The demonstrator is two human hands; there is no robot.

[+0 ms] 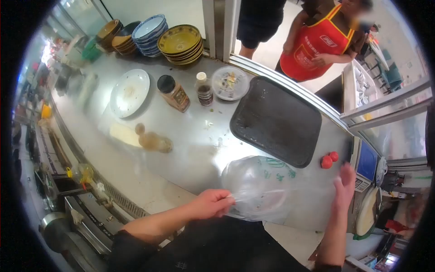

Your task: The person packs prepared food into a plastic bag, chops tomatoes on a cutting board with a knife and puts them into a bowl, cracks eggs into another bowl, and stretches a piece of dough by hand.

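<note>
At the near edge of the metal table (195, 131), the left hand (209, 204) has its fingers closed in a pinch on the gathered edge of a clear plastic bag (256, 183), which bears green printing and lies spread between the two hands. Something pale and reddish shows through its film, though from where I stand I can't make out whether it is inside or underneath. The right hand (343, 188) is raised off to the other side of the bag, slightly blurred, its fingers loosely extended and grasping nothing, close to two small red round items (327, 161) and a scale (366, 159) with a blue top

Beyond the bag sits a large dark tray (275, 121), set at a slant beside the window sill. Next to its far corner is a round clear container (230, 83) with bits of something in it, then a bottle (205, 94) with a white cap, a jar (174, 94) with a black lid, and a white oval plate (130, 93). Farther back stand stacked bowls (180, 41), brown, blue-and-white and yellowish. Past the window frame, a person in a red apron (312, 50) stands facing the table
</note>
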